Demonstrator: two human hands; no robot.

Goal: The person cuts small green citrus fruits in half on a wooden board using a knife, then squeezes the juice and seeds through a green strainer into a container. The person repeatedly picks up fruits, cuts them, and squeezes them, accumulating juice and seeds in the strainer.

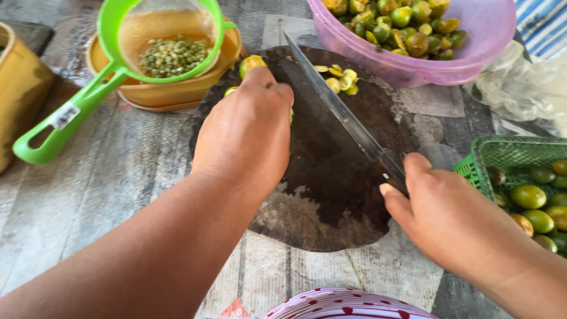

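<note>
My left hand [245,133] pins a small green citrus fruit [251,63] on the dark chopping board [331,177] while my right hand [443,218], well apart, grips the knife [342,112], blade angled just beside it.

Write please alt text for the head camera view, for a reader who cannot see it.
A person's left hand presses a small green citrus fruit onto a round dark cutting board, while the right hand holds a long knife beside it. Around the board are a green strainer with seeds over an orange bowl, a pink bowl of cut fruit, and a green basket of whole fruit.
</note>
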